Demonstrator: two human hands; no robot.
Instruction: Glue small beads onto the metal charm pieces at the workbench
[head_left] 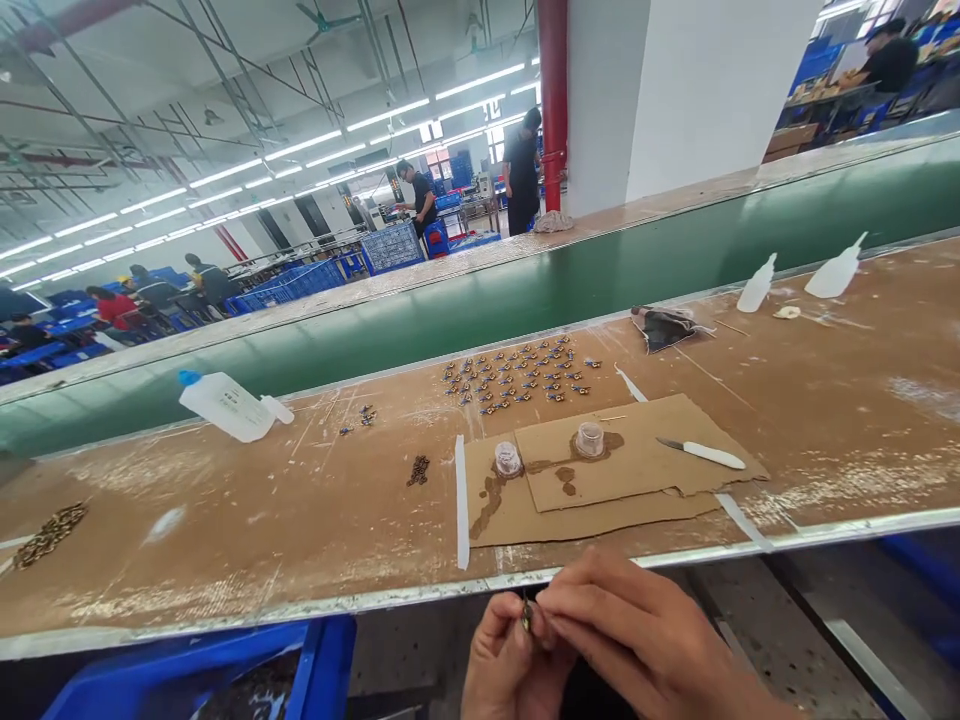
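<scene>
Just below the table's front edge, my left hand pinches a small brass-coloured metal part between thumb and finger. My right hand comes in from the right, its fingertips closed together right beside that part; whatever they grip is too small to make out. Ahead of both hands lies a piece of cardboard with wet stains. Two small clear cups, one on the left and one further right, stand on it. A white-handled knife rests at its right side.
Behind the cardboard, many small brass-and-blue parts lie in rows. Small dark rings and a brass pile are to the left. A white bottle, squeeze bottles and a dark cloth border the green belt.
</scene>
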